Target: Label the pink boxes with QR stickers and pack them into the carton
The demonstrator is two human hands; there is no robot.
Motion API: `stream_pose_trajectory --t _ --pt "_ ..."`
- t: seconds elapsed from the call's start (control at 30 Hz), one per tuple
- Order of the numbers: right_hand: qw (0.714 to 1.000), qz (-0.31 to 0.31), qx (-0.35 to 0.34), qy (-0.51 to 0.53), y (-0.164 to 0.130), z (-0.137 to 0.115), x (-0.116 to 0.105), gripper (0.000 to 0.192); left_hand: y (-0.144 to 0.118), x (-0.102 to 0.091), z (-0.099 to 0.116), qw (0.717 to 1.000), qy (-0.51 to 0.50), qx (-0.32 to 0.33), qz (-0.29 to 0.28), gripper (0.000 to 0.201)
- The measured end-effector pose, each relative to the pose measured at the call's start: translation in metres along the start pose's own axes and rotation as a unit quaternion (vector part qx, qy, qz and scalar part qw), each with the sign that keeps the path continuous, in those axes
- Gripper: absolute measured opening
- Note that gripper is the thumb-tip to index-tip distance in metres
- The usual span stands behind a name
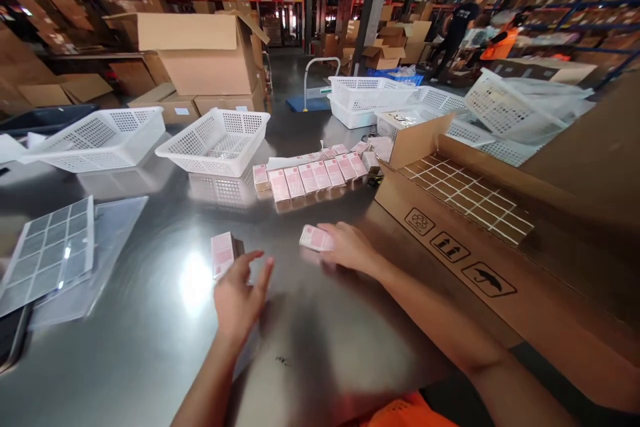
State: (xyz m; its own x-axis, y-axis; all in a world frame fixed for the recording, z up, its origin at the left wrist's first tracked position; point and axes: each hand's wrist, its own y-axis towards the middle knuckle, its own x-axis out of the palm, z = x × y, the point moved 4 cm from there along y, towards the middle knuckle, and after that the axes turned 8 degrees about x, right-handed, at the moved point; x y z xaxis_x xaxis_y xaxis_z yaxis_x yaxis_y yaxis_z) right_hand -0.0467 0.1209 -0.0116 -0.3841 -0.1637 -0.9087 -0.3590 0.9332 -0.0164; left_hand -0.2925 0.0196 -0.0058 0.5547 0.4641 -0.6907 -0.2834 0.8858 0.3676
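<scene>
Lying flat on the steel worktop [150, 340], one pink carton [315, 238] sits under the right hand [350, 248], fingers closed over its edge; another pink carton [223, 253] stands just before the left hand [240, 297], fingers spread, barely touching it. A row of cartons [313, 177] lies beyond, near a white basket [215, 141].

Two white mesh baskets [219, 140] stood on the steel table [150, 333] beside a row of pink cartons [313, 177], a flattened cardboard box [465, 233] lay at right, a plastic divider sheet [50, 253] at left, and stacked boxes [200, 60] behind.
</scene>
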Motion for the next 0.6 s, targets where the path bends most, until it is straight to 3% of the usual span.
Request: stream_pose_trajectory --t 0.07,0.13,0.17,0.23,0.3,0.43,0.6 --pt "0.996 0.008 -0.091 0.021 -0.017 -0.017 0.004 0.057 -0.008 0.019 0.007 0.991 -0.112 -0.004 -0.074 0.069" --pt "0.98 0.038 -0.185 0.061 -0.039 -0.03 0.008 0.047 -0.013 0.036 0.011 0.96 -0.23 -0.02 -0.156 0.079" --pt "0.971 0.057 -0.213 0.091 -0.048 -0.034 0.009 0.042 -0.015 0.042 0.012 0.944 -0.268 -0.026 -0.188 0.075" --pt "0.958 0.08 -0.22 0.168 -0.06 -0.033 0.009 0.05 -0.016 0.048 0.012 0.934 -0.28 -0.03 -0.219 0.059" --pt "0.948 0.079 -0.2 0.233 -0.063 -0.027 0.008 0.06 -0.015 0.048 0.011 0.943 -0.257 -0.033 -0.211 0.051" --pt "0.941 0.114 -0.188 0.256 -0.063 -0.02 0.003 0.031 -0.016 0.043 0.012 0.957 -0.223 -0.013 -0.186 0.051" --pt "0.931 0.182 -0.173 0.264 -0.075 -0.018 0.014 0.024 -0.028 0.046 -0.003 0.972 -0.19 0.023 -0.139 0.056"
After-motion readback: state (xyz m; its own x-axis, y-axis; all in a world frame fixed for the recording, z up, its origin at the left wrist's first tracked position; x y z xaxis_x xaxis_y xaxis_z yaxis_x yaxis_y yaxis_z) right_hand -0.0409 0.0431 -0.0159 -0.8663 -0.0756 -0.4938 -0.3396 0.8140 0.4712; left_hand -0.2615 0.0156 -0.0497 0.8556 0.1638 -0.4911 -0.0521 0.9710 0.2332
